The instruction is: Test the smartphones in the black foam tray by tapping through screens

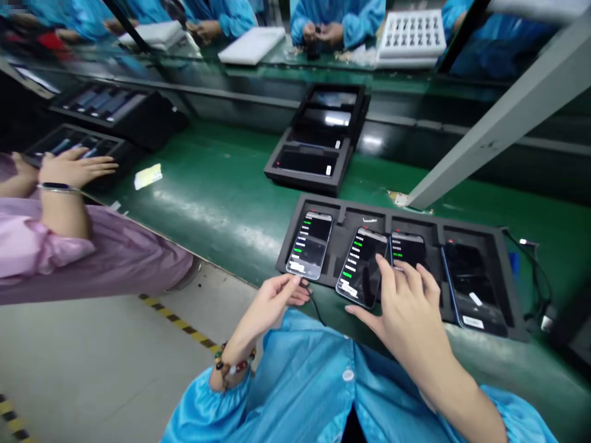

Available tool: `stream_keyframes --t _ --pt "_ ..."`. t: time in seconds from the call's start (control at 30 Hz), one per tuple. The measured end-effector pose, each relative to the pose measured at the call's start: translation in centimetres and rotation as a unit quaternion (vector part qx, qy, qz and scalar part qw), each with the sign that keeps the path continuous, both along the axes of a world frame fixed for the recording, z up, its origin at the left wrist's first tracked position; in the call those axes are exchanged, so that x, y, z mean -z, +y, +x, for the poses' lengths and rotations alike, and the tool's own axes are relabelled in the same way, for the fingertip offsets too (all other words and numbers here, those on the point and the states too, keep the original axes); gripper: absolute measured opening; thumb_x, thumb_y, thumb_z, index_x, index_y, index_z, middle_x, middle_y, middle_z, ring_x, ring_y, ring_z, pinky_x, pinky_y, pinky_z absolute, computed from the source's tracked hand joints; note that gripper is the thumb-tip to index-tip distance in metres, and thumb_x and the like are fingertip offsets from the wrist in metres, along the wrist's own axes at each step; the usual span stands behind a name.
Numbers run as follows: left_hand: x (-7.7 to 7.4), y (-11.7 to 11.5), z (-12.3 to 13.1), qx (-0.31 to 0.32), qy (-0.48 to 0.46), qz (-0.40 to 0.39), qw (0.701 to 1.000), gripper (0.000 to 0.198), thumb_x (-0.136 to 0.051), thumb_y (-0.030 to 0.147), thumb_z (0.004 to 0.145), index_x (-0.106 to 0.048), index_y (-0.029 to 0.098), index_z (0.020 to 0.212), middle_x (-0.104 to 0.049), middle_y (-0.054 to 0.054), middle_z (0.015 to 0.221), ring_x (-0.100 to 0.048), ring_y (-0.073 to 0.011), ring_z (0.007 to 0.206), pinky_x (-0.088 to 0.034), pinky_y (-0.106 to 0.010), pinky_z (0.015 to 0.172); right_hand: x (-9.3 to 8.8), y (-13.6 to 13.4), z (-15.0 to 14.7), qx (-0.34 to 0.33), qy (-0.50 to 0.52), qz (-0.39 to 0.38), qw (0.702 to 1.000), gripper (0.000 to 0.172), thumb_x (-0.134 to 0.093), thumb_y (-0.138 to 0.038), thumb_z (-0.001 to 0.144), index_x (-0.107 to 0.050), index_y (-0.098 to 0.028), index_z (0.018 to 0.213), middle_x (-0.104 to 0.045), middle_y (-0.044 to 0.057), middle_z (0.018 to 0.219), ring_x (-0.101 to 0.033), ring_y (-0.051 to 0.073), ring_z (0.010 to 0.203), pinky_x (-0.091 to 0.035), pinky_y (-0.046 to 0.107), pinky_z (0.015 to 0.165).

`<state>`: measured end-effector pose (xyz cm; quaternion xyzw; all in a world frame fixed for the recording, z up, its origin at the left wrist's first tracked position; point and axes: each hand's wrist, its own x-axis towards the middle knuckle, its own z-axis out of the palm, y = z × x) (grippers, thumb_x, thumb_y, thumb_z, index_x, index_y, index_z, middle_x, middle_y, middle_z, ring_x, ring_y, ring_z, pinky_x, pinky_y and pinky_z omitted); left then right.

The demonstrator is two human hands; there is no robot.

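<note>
In front of me lies a black foam tray [351, 212] holding several smartphones. My left hand [279, 295] pinches a thin black cable [316, 304] at the bottom end of the leftmost phone [310, 246]; whether its plug sits in the phone is hidden. That phone's screen is lit with white and green lines of text. My right hand [409, 307] is spread above the second phone [362, 267], its index finger at the screen's right edge and its thumb near the bottom. Its other fingers partly cover a third lit phone [407, 246]. A dark-screened phone [475, 283] lies at the right end.
Another foam tray [302, 178] of phones sits farther back on the green table [207, 203]. A grey post [480, 123] rises at the right, near cables [538, 264]. At left, a co-worker's hand [69, 169] rests on more trays. Several people in blue work across the bench.
</note>
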<state>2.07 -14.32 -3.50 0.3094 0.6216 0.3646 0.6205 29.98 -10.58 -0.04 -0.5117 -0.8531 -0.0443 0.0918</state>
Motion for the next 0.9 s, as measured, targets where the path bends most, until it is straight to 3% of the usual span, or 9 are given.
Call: stream_keyframes --t 0.13,0.3,0.4,0.57,0.63,0.73,0.83,0.9 --pt "0.5 -0.3 1.2 -0.088 -0.091 -0.018 0.992 0.067 -0.090 0.074 0.075 -0.077 0.012 0.099 -0.084 -0.017 0.098 -0.081 -0.0213 0.084 -0.065 -0.029 0.081 1.1 0.9 -0.6 -0.005 0.032 0.027 0.999 0.088 -0.042 -0.073 0.106 -0.048 0.000 0.155 -0.071 0.031 0.124 -0.059 0.045 0.130 -0.037 0.062 0.118" --pt "0.9 -0.8 3.7 -0.224 -0.195 -0.024 0.954 0.046 -0.091 0.053 0.084 -0.071 0.014 0.097 -0.084 -0.018 0.100 -0.083 -0.0268 0.092 -0.068 -0.037 0.087 2.6 1.9 -0.2 -0.009 0.083 0.007 0.996 0.093 -0.044 -0.079 0.103 -0.039 -0.005 0.160 -0.071 0.030 0.130 -0.060 0.044 0.131 -0.036 0.063 0.118" --pt "1.0 -0.8 5.0 -0.276 -0.202 -0.012 0.940 0.037 -0.087 0.045 0.089 -0.068 0.014 0.096 -0.083 -0.017 0.093 -0.083 -0.0276 0.088 -0.068 -0.040 0.086 3.2 2.2 0.2 0.000 0.103 0.002 0.995 0.105 -0.057 -0.084 0.095 -0.034 -0.007 0.162 -0.073 0.029 0.129 -0.059 0.046 0.134 -0.034 0.065 0.119" --pt "0.8 -0.3 6.0 -0.311 -0.167 0.019 0.935 0.047 -0.097 0.046 0.072 -0.068 0.014 0.091 -0.079 -0.012 0.082 -0.078 -0.0219 0.073 -0.067 -0.034 0.073 3.0 2.6 0.0 -0.003 0.130 -0.034 0.991 0.115 -0.091 -0.065 0.076 -0.036 -0.009 0.160 -0.073 0.029 0.131 -0.060 0.047 0.137 -0.035 0.065 0.121" --pt "0.6 -0.1 6.4 -0.326 -0.149 0.031 0.933 0.050 -0.099 0.047 0.066 -0.068 0.013 0.087 -0.075 -0.009 0.076 -0.070 -0.0161 0.063 -0.060 -0.025 0.060 2.7 3.0 -0.3 -0.009 0.149 -0.060 0.987 0.114 -0.098 -0.055 0.070 -0.039 -0.010 0.157 -0.071 0.029 0.136 -0.059 0.045 0.139 -0.036 0.064 0.121" --pt "0.5 0.3 7.1 -0.345 -0.132 0.051 0.928 0.051 -0.098 0.047 0.062 -0.064 0.014 0.082 -0.061 0.002 0.062 -0.049 -0.0057 0.048 -0.035 -0.015 0.043 2.1 3.6 -0.6 -0.023 0.176 -0.103 0.979 0.112 -0.102 -0.049 0.067 -0.042 -0.012 0.156 -0.070 0.027 0.141 -0.058 0.044 0.142 -0.037 0.062 0.122" --pt "0.5 0.9 8.1 -0.378 -0.114 0.064 0.917 0.050 -0.095 0.045 0.065 -0.055 0.019 0.078 -0.041 0.013 0.055 -0.030 -0.0016 0.044 -0.022 -0.014 0.041 1.7 3.9 -0.6 -0.013 0.181 -0.112 0.977 0.111 -0.100 -0.048 0.071 -0.042 -0.009 0.158 -0.068 0.029 0.145 -0.054 0.044 0.146 -0.033 0.064 0.125" --pt "0.6 1.4 8.9 -0.407 -0.098 0.069 0.905 0.050 -0.092 0.045 0.068 -0.049 0.021 0.078 -0.037 0.014 0.057 -0.028 -0.0015 0.044 -0.020 -0.014 0.042 1.6 3.9 -0.5 0.000 0.178 -0.102 0.979 0.106 -0.096 -0.046 0.079 -0.041 -0.006 0.159 -0.066 0.031 0.147 -0.050 0.045 0.150 -0.030 0.065 0.127"
